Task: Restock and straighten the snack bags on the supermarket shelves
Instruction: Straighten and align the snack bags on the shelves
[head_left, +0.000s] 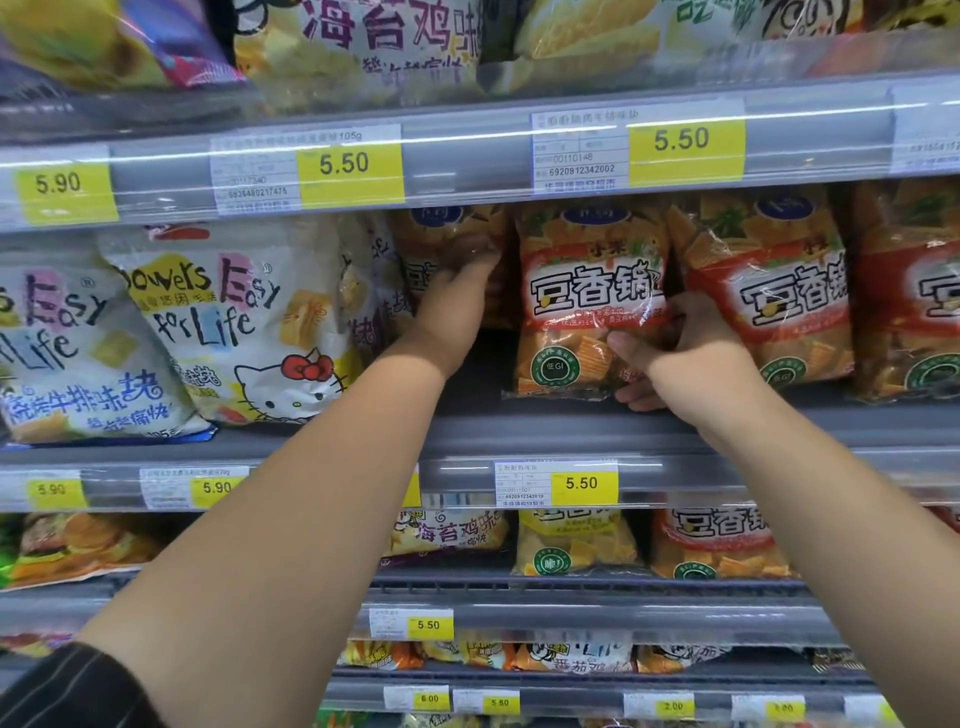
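On the middle shelf (519, 426) stand several orange-and-red snack bags. My right hand (680, 353) pinches the lower right edge of the front orange bag (582, 312), thumb on its face, fingers behind it. My left hand (457, 301) reaches deeper into the shelf and grips a second orange bag (452, 234) that stands further back to the left. A gap of bare shelf lies under my left wrist. More orange bags (769, 291) stand upright to the right.
White Hello Kitty bags (234, 322) fill the shelf's left side, leaning a little. The upper shelf's price rail (467, 156) hangs just above the bags. Lower shelves (571, 587) hold more snack bags behind price tags.
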